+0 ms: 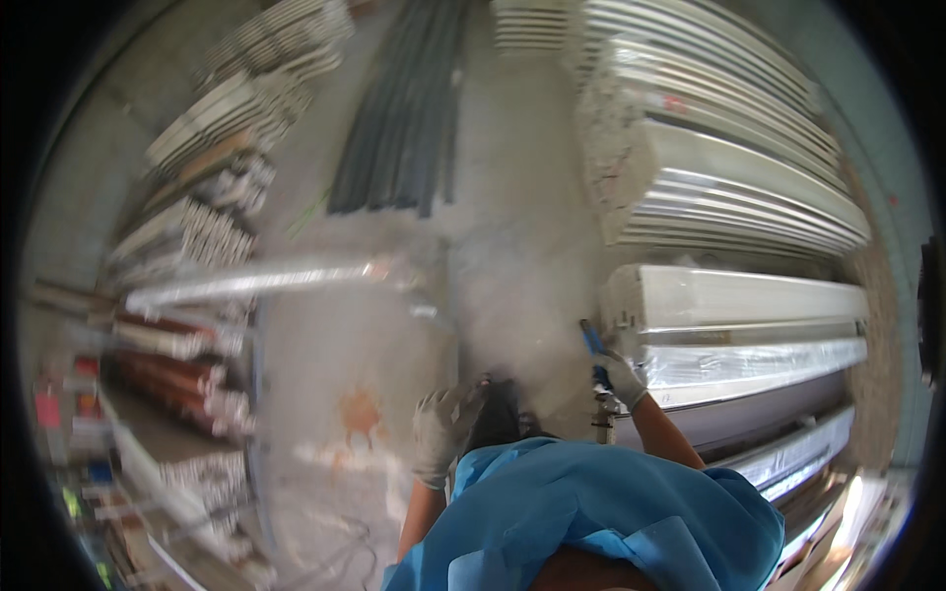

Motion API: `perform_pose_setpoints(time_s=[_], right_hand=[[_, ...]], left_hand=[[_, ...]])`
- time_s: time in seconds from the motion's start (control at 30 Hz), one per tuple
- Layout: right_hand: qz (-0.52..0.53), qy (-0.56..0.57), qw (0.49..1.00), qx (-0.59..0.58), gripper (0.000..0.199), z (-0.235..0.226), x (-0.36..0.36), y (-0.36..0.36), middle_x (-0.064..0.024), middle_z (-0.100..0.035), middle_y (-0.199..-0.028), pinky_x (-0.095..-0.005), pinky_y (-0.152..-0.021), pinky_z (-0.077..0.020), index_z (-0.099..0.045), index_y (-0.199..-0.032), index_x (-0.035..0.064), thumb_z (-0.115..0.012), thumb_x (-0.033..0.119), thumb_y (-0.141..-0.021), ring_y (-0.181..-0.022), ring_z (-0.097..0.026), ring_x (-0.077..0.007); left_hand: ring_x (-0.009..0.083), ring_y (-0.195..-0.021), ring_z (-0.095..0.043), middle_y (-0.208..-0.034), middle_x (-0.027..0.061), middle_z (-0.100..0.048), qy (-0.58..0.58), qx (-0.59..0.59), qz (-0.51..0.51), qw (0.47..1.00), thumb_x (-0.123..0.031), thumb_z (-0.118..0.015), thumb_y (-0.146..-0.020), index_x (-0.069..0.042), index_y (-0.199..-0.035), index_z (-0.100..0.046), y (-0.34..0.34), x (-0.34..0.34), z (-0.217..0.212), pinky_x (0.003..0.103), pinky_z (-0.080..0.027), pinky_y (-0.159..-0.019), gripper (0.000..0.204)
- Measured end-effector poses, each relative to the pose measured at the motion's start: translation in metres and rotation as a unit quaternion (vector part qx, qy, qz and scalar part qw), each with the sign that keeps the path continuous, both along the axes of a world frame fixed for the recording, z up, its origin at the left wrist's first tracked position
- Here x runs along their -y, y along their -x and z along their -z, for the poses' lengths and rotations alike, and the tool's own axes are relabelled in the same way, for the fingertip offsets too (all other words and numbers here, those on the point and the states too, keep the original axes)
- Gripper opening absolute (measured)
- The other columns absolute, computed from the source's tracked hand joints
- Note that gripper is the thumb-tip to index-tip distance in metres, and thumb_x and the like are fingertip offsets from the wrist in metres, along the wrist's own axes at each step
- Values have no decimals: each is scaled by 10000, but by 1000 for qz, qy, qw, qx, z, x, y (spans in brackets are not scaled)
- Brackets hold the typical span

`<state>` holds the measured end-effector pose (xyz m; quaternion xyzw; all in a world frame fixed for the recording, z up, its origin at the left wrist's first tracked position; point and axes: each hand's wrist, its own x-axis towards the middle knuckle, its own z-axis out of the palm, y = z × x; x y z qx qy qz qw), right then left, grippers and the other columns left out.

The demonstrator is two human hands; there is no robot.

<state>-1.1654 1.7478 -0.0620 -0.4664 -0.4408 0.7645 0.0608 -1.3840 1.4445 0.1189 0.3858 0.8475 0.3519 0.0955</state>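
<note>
The person's right hand (623,379), in a pale work glove, is closed around the handle of a blue tool (594,347) whose slim shaft rises up and slightly leftward out of the fist; what kind of tool it is cannot be told through the blur. The tip of the tool ends right at the near end face of a white plastic-wrapped profile bundle (734,300), which lies just above and to the right of the hand. That bundle's long axis runs away from the hand toward the right, roughly crosswise to the tool's shaft, so the hand meets it end-on. Directly below the bundle, beside the wrist, lies a second wrapped bundle (754,364) with a shiny film, running the same way. The left hand (442,426), also gloved, hangs lower and to the left with fingers loosely spread and nothing in it; it is well apart from the bundles, so the right hand is clearly the nearer. Between the hands sits a dark shoe (496,416) on the grey concrete floor (512,246). Farther off ahead lie dark long bars (399,118), and off to the left a loose wrapped length (256,281) lies across the floor.
</note>
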Motion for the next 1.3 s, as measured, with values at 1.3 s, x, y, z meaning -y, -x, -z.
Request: perform_pose_setpoints(time_s=[1.3], right_hand=[[130, 29, 951, -278, 562, -129, -601, 402, -83, -655, -1078, -249, -674, -542, -382, -1536, 78, -571, 48, -1008, -793, -629, -116]], left_hand=[[262, -990, -735, -1086, 134, -752, 30, 282, 110, 952, -57, -727, -858, -19, -1117, -730, 432, -648, 141, 349, -577, -852, 262]])
